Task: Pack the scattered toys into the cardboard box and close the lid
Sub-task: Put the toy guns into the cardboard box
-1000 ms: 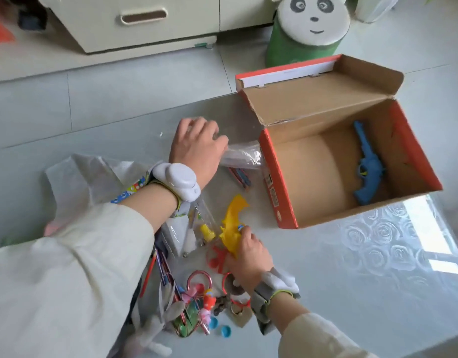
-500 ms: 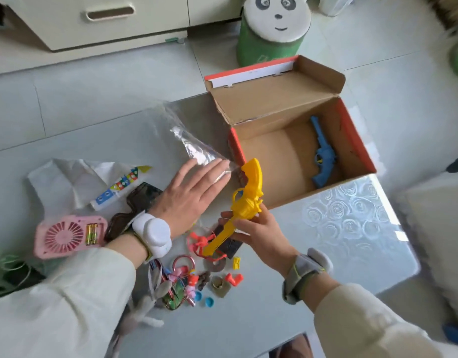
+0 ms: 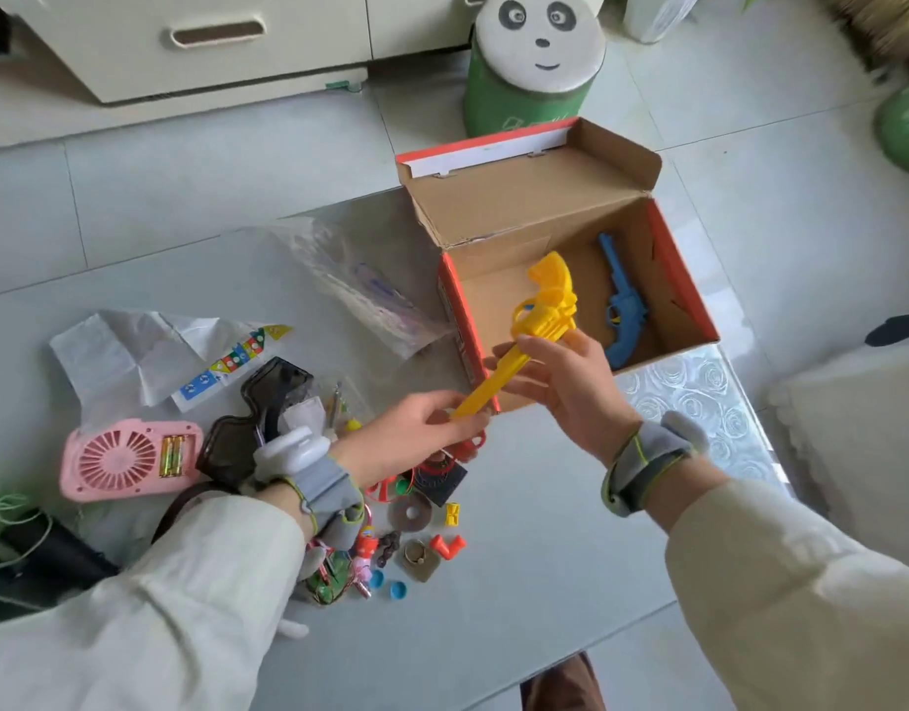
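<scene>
A yellow toy gun hangs in the air over the near left corner of the open cardboard box. My right hand grips its middle, and my left hand pinches the tip of its barrel. The grip end points into the box. A blue toy gun lies on the box floor. The lid stands open at the back. Several small toys lie scattered on the glass table below my left wrist.
A pink hand fan, dark goggles, white paper and a clear plastic bag lie on the table at left. A panda stool stands on the floor behind the box. The table edge runs right of the box.
My left hand left the plastic bag and took the yellow gun's barrel tip. Both hands carried the gun up and right toward the box.
</scene>
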Demonstrator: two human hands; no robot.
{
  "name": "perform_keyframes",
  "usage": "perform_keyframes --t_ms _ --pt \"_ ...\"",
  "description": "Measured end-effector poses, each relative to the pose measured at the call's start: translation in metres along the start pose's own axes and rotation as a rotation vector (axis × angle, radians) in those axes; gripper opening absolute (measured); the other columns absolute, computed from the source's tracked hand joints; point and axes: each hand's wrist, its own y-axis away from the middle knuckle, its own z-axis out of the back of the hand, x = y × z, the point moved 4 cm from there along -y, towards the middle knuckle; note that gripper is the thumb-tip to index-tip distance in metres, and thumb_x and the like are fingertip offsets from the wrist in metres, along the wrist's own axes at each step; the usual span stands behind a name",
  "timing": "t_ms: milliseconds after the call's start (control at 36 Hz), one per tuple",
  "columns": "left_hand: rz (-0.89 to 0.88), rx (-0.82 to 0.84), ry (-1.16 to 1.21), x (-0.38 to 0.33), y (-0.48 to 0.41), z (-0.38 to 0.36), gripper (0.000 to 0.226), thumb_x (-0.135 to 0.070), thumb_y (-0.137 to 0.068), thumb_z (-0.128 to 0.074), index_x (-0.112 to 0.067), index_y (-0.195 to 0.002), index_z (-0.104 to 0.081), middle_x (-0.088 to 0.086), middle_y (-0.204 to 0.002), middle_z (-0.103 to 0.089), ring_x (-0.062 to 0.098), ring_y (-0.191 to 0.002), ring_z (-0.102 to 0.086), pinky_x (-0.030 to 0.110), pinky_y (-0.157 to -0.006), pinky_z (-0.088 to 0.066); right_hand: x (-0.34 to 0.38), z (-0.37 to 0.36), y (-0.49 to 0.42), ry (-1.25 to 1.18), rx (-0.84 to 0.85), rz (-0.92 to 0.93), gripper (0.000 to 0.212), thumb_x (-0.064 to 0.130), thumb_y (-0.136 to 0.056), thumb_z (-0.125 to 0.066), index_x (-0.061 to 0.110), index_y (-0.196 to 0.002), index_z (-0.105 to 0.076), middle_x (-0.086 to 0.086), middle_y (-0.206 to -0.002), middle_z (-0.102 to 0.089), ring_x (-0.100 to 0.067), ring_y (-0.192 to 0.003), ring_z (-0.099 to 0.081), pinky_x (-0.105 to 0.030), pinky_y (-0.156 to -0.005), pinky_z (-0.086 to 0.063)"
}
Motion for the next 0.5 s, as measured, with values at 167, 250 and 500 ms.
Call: perform_keyframes --t_ms 167,250,500 --pt "-0.014 -0.054 -0.24 -0.001 -0.014 -0.011 0.02 -0.021 -0.096 -0.05 -0.012 -0.097 -0.067 -0.004 -0.057 -0.052 -0.003 -0.046 -0.047 0.01 -0.051 -0.035 0.012 0.027 -0.008 0.044 -0.071 0.048 0.017 0.002 -0.092 -0.051 0.002 -0.109 -0.05 -0.022 -0.095 -0.067 -0.03 -0.08 -0.071 -0.031 -0.06 -0.058" --pt "0.003 -0.087 -0.429 -0.007 -0.017 -0.014 0.025 -0.02 -0.097 -0.048 -0.009 -0.095 -0.069 -0.004 -0.058 -0.055 -0.006 -0.045 -0.049 0.008 -0.051 -0.034 0.021 0.042 -0.01 0.027 -0.109 0.08 0.022 0.002 -0.092 -0.051 -0.002 -0.114 -0.049 -0.022 -0.096 -0.066 -0.027 -0.076 -0.072 -0.03 -0.059 -0.058" --pt "0.238 -0.075 -1.091 -0.005 -0.014 -0.025 0.037 -0.043 -0.092 -0.049 -0.023 -0.123 -0.057 0.001 -0.122 -0.062 0.023 -0.115 -0.055 0.028 -0.087 -0.043 0.048 0.085 -0.013 0.002 -0.162 0.095 0.015 0.005 -0.092 -0.052 0.002 -0.106 -0.048 -0.02 -0.091 -0.064 -0.026 -0.071 -0.07 -0.028 -0.057 -0.057"
